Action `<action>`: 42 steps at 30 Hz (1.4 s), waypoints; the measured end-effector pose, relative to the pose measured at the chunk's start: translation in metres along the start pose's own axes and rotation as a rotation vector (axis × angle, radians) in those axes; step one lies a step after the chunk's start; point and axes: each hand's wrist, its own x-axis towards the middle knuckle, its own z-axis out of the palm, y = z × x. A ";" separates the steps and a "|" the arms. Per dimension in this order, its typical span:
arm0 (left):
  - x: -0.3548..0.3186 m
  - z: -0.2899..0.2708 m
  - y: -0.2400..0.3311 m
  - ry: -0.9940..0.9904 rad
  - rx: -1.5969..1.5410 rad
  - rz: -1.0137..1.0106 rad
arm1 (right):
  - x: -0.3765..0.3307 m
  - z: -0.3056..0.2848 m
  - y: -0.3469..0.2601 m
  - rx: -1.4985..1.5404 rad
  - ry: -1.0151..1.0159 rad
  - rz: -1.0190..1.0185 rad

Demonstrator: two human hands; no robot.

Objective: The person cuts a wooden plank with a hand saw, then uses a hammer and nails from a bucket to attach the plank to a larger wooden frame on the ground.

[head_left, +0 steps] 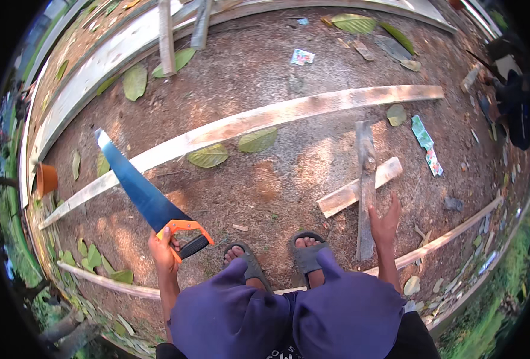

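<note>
My left hand [164, 250] is closed round the orange and black handle of a handsaw [138, 184]. The dark blade points up and to the left, and its tip appears over a long pale plank [247, 121] on the ground. Off to the right, my right hand [386, 220] is open, its thumb and fingers spread and nothing between them. Just left of that hand lies a narrow grey board [365, 224]. A short pale piece of wood [335, 201] crosses the grey board at a slant.
Around my sandalled feet is bare earth with large leaves [208, 156] and bright wrappers [424, 136]. More boards [103, 72] lie at the far left, near an orange pot [46, 179]. Another long strip of wood [438, 244] runs behind my feet. Someone in dark clothing [519, 110] is at the far right.
</note>
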 end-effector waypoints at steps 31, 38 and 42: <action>-0.136 -0.133 -0.201 0.356 0.404 -0.544 | -0.055 -0.095 0.089 0.007 0.195 0.651; -0.099 -0.099 -0.186 0.199 0.552 -0.561 | -0.114 -0.063 0.126 0.222 0.283 0.824; -0.083 -0.106 -0.165 0.214 0.600 -0.520 | -0.067 -0.030 0.051 0.357 0.160 0.827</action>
